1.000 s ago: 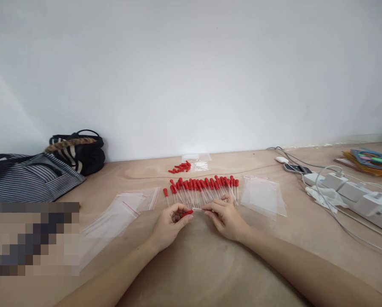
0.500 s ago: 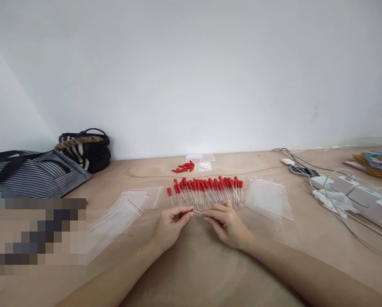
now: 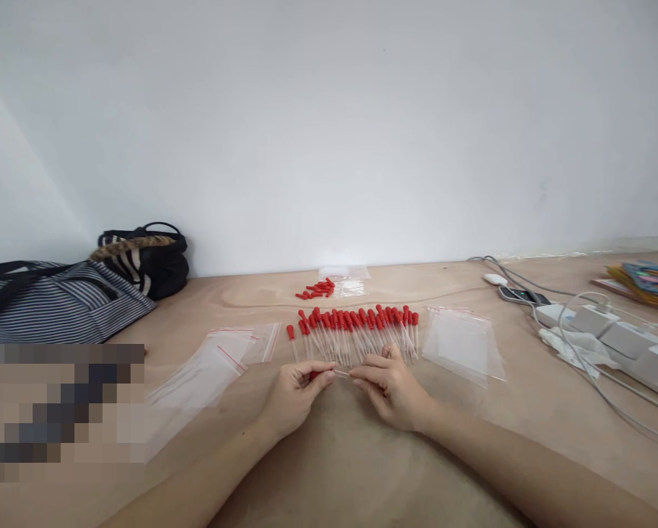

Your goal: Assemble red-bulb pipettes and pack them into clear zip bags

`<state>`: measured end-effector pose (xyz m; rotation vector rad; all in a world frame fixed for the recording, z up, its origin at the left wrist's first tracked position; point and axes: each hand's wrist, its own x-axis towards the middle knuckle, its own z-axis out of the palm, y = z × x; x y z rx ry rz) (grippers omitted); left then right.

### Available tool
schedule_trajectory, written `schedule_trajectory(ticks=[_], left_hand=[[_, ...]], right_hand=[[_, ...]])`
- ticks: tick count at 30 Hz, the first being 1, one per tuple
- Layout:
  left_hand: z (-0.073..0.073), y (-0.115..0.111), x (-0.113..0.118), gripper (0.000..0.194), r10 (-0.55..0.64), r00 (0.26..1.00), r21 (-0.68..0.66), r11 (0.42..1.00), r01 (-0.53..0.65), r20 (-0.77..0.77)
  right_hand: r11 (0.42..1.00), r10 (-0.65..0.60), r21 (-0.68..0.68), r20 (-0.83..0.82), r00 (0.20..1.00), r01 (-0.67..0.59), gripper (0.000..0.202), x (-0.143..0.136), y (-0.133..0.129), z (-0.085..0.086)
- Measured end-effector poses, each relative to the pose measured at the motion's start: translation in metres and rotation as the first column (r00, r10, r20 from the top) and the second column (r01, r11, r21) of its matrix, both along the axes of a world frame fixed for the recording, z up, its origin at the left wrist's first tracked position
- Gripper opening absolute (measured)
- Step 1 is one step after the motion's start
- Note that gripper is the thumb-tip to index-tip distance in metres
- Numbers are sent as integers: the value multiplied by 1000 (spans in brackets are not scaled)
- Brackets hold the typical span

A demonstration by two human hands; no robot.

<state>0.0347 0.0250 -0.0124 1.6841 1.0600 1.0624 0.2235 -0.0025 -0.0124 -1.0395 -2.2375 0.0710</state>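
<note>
My left hand (image 3: 294,390) pinches the red rubber bulb of a glass dropper (image 3: 335,373), and my right hand (image 3: 393,385) pinches the clear tube end of the same dropper. Both hands rest on the wooden table (image 3: 362,477). Just beyond my fingers lies a row of several droppers with red bulbs (image 3: 356,330). A small pile of loose red bulbs (image 3: 315,289) sits farther back near the wall, beside a small clear bag (image 3: 351,282).
Clear zip bags lie to the left (image 3: 218,359) and to the right (image 3: 461,341) of the row. Two striped bags (image 3: 59,301) stand at the far left. A power strip with chargers and cables (image 3: 609,334), a phone (image 3: 518,295) and books (image 3: 648,282) lie at the right.
My left fingers have slid further over the red bulb, so less of it shows, and both hands have drawn closer together. The view shifted slightly.
</note>
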Motion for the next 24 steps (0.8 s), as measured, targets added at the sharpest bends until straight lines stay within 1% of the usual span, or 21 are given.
schedule_trajectory(ticks=[4, 7, 9, 11, 13, 14, 17, 20, 24], left_hand=[[-3, 1, -1, 17, -22, 1000, 4, 1000, 23, -17], [-3, 0, -1, 17, -58, 997, -5, 998, 57, -46], [-1, -1, 0, 22, -70, 997, -30, 997, 68, -44], [2, -2, 0, 33, -66, 997, -51, 997, 64, -30], [3, -4, -1, 42, -64, 998, -47, 997, 63, -18], [4, -4, -1, 43, -65, 998, -35, 997, 64, -16], [1, -5, -2, 41, -72, 997, 7, 997, 72, -9], [-4, -5, -3, 37, -85, 996, 20, 996, 85, -4], [-10, -4, -1, 35, -65, 998, 52, 996, 66, -8]], right_hand=[[999, 29, -31, 19, 999, -29, 22, 2, 1, 1], [997, 56, -53, 33, 998, -54, 22, 7, 3, 3], [996, 67, -60, 36, 997, -64, 22, 10, 4, 4], [996, 69, -58, 39, 997, -66, 24, 11, 5, 6], [997, 64, -45, 39, 997, -62, 26, 12, 5, 6], [998, 60, -35, 36, 998, -59, 27, 12, 5, 7], [998, 55, 6, 31, 998, -55, 28, 10, 3, 6], [997, 53, 51, 24, 998, -54, 28, 8, 2, 3], [995, 18, 103, -27, 999, -15, 24, 6, 1, -1]])
